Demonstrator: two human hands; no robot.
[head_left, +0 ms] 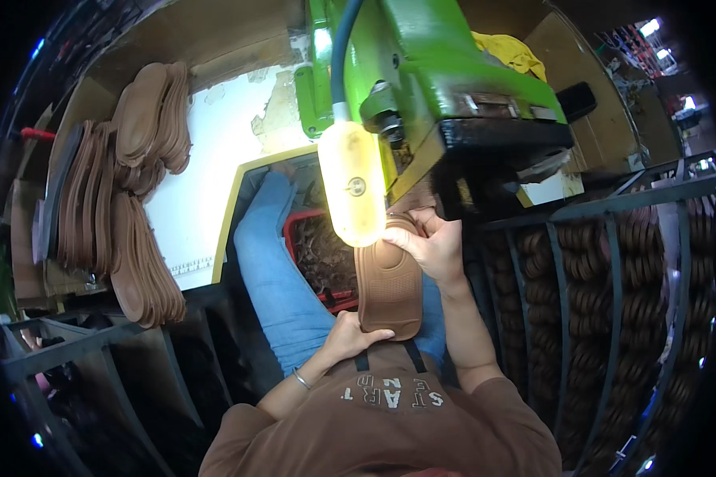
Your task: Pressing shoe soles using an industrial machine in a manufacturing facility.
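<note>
A brown shoe sole point(395, 290) lies lengthwise in front of me, above my lap and below the green machine point(445, 75). My left hand point(348, 335) is closed on its near end, the thumb lying across the top face. At the far end my right hand point(431, 242) pinches the sole's edge, thumb on top and fingers mostly underneath. Whether the far end touches the machine's working part cannot be made out. A glowing lamp point(355, 179) hangs just left of my right hand and covers part of the sole's far left edge.
Stacks of brown soles point(135, 230) lie on the white tabletop point(191, 191) at left. A red crate point(344, 299) of brown scraps sits between my legs. Metal racks stand either side; the right rack point(566, 310) holds many soles. A yellow cloth point(513, 52) lies behind the machine.
</note>
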